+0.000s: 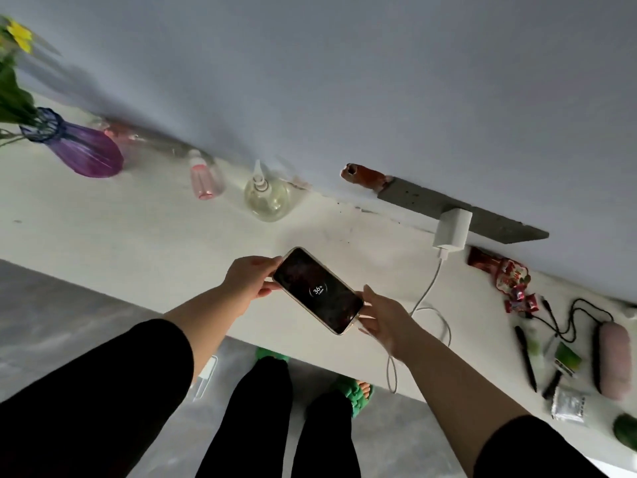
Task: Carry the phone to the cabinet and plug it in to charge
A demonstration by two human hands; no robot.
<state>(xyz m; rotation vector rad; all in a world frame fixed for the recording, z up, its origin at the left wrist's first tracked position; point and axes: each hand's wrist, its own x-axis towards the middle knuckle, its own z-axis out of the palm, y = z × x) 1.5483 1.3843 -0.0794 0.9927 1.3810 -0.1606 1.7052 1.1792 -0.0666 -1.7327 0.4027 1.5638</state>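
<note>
1. the phone [319,290] is held level just above the white cabinet top [138,236], near its front edge, screen up; the dark screen shows a ring with "36%".
2. the left hand [249,281] grasps the phone's far end, thumb and fingers pinching its corner.
3. the right hand [382,317] is at the phone's near end, fingertips touching the edge where the white charging cable [429,288] meets it; whether it clamps the phone or the plug cannot be told.
4. the cable runs up from a loop hanging over the cabinet edge to a white charger [453,228] plugged into a grey strip on the wall [344,81].
5. containers on the cabinet: a purple glass vase [86,150] at the left holds green stems and a yellow flower [19,36].
6. a small pink bottle [203,181] stands near the wall; its contents cannot be made out.
7. a round clear pump bottle [267,198] beside it holds a pale liquid.
8. at the right lie red snack wrappers [513,281], a black pen [525,357], a pink oblong case [613,360] with a black cord, and a silver sachet [568,405].
9. below, black trousers and green sandals [355,391] stand on a grey floor.
</note>
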